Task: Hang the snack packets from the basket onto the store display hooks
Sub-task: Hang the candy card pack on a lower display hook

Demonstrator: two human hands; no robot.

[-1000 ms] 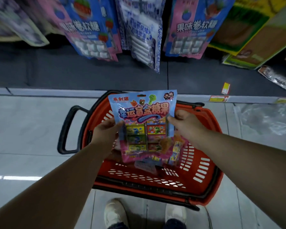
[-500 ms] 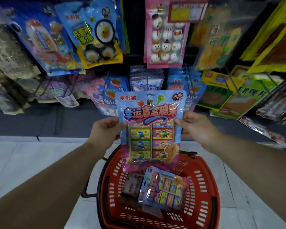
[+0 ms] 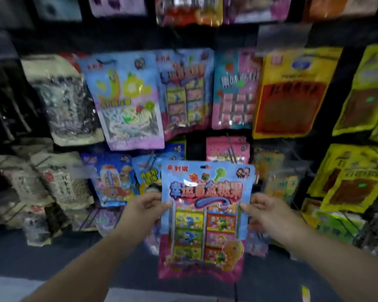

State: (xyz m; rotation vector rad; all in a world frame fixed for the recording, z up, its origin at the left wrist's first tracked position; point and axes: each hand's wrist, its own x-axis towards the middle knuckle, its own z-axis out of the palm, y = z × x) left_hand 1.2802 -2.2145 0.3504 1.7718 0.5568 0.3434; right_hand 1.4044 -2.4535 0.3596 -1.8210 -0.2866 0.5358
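I hold a blue and pink candy packet (image 3: 205, 216) upright in front of the display wall. My left hand (image 3: 144, 209) pinches its left edge and my right hand (image 3: 263, 211) pinches its right edge. The packet shows small coloured boxes in two columns and has a hang hole at its top. A matching packet (image 3: 184, 90) hangs on the display above it. A bare wire hook (image 3: 231, 149) sticks out just above the held packet, in front of a pink packet. The basket is out of view.
Rows of hanging packets fill the wall: grey seed bags (image 3: 63, 99) at left, a banana-print bag (image 3: 127, 99), a pink candy bag (image 3: 236, 90), yellow bags (image 3: 292, 92) at right. Dark shelf base and pale floor (image 3: 140, 295) lie below.
I lifted the packet out of the red basket and up to the display. My view rose from the floor and basket to the hanging rows; the basket left the view.
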